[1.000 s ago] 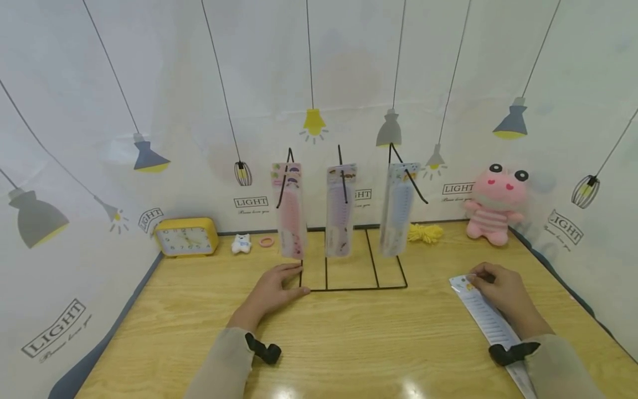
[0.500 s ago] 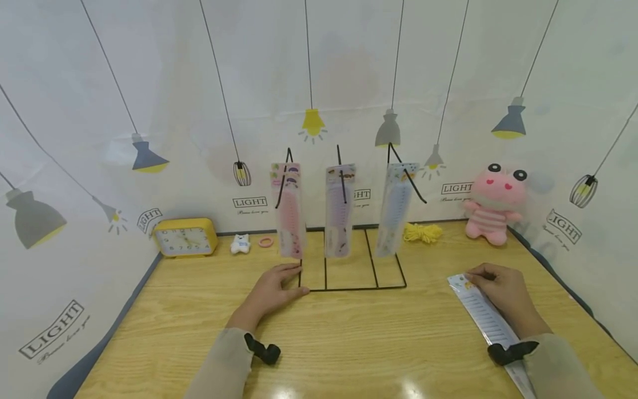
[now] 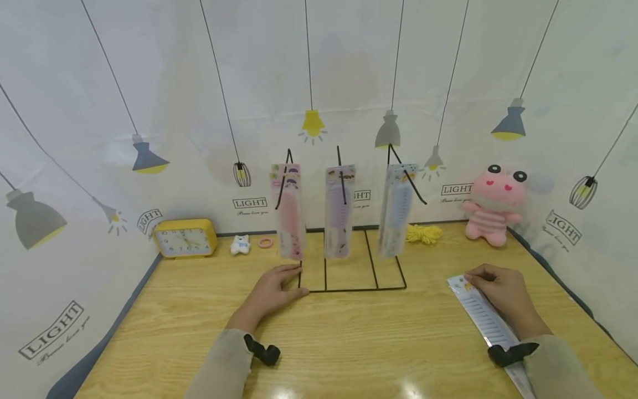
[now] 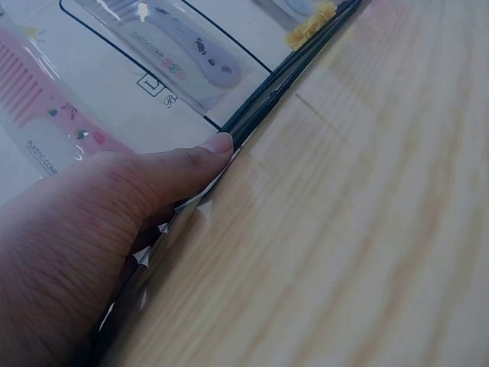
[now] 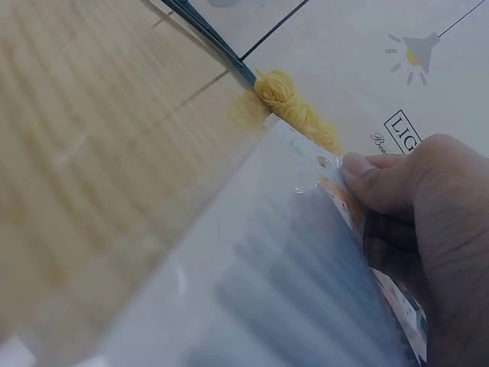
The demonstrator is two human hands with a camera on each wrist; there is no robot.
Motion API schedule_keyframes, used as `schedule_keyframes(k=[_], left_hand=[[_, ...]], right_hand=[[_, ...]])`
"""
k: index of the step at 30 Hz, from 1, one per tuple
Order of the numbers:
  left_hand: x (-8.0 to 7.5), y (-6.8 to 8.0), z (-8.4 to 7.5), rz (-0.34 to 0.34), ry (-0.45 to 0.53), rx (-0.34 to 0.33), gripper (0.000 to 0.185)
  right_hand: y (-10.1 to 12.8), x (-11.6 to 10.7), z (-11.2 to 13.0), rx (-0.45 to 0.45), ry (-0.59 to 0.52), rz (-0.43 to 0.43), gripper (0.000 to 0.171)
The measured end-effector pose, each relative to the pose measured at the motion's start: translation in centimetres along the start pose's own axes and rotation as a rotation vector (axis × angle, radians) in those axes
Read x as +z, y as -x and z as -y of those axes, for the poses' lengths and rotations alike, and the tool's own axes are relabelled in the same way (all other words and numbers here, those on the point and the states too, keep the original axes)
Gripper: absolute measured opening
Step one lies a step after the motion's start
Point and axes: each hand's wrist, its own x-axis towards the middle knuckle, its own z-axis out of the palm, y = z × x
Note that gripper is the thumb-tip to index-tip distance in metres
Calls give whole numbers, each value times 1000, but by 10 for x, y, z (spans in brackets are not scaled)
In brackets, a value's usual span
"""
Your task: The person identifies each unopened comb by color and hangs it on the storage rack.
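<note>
Lying flat under the right hand [image 3: 500, 291], apparently pinched, the packaged comb [image 3: 485, 316].

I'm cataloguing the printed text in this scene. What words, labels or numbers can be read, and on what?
"LIGHT": printed repeatedly on the backdrop.
"PLASTIC COMB": purple comb package, seen from the left wrist.
"PLASTIC COM…", cut off: pink comb package.
Clock numerals: too small to read.
Script under "LIGHT": blurred.

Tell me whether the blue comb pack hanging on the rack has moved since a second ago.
Yes. The blue comb pack is swinging: its lower end shifted sideways relative to the rack's base wire, while both hands kept their places.
</note>
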Motion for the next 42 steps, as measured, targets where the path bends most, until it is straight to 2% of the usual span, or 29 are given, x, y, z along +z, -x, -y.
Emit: schedule_keyframes(k=[3, 5, 7, 9, 12, 14, 16, 20, 22, 24, 28, 31, 42], left_hand=[[-1, -1, -1, -2, 1, 4, 71], [-1, -2, 0, -6, -3, 5, 71], [-1, -3, 0, -14, -3, 6, 71], [0, -3, 1, -12, -6, 6, 72], [0, -2, 2, -5, -8, 7, 72], [0, 0, 2, 2, -9, 5, 72], [0, 2, 1, 2, -6, 1, 71], [-3, 3, 0, 8, -11, -5, 69], [-4, 3, 0, 8, -15, -8, 69], [-4, 2, 0, 12, -13, -9, 70], [-2, 0, 0, 8, 4, 2, 72], [-2, -3, -2, 1, 4, 9, 72], [-2, 1, -1, 8, 12, -23, 72]], right_hand=[[-4, -4, 0, 4, 17, -7, 20], [-7, -11, 5, 49, 4, 1, 27], [-12, -22, 16, 117, -68, 32, 34], [-18, -37, 35, 179, -241, 56, 31], [-27, -61, 80, 202, -648, 75, 16], [-30, -72, 113, 148, -876, 83, 10], [-32, -80, 148, 64, -1020, 93, 12], [-32, -87, 203, -138, -1125, 110, 11], [-32, -84, 221, -204, -1151, 98, 10], [-32, -80, 234, -215, -1125, 60, 8], [-34, -75, 247, -134, -977, -5, 13], [-34, -75, 248, -95, -899, 2, 16], [-40, -67, 243, -92, -835, 74, 17]])
